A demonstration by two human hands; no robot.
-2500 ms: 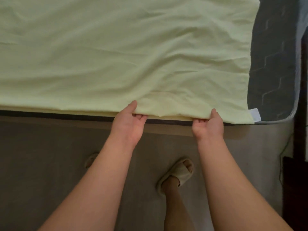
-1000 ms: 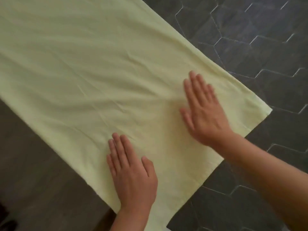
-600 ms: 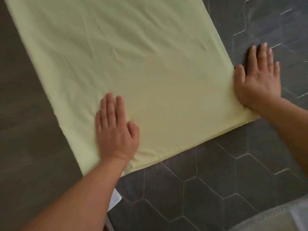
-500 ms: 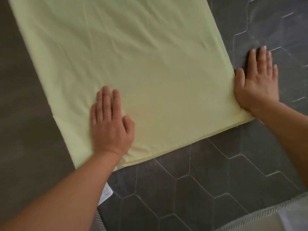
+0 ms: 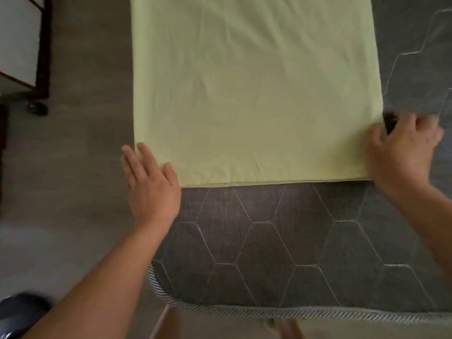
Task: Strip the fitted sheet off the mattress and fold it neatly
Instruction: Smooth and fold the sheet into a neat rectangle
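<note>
Mattress (image 5: 269, 253), grey and hexagon-quilted, lying bare, serving as folding surface. Fitted sheet (image 5: 244, 94), pale yellow, already off and folded into long flat strip, lying on mattress top, near edge squared, left edge seeming to overhang toward floor (image 5: 73, 167). Left hand (image 5: 151, 189) pressing near-left corner with straight, unclenched fingers, likely pinning layers aligned. Right hand (image 5: 403, 152) covering near-right corner, fingers curling, blurred; grasping or merely touching, cannot tell.
</note>
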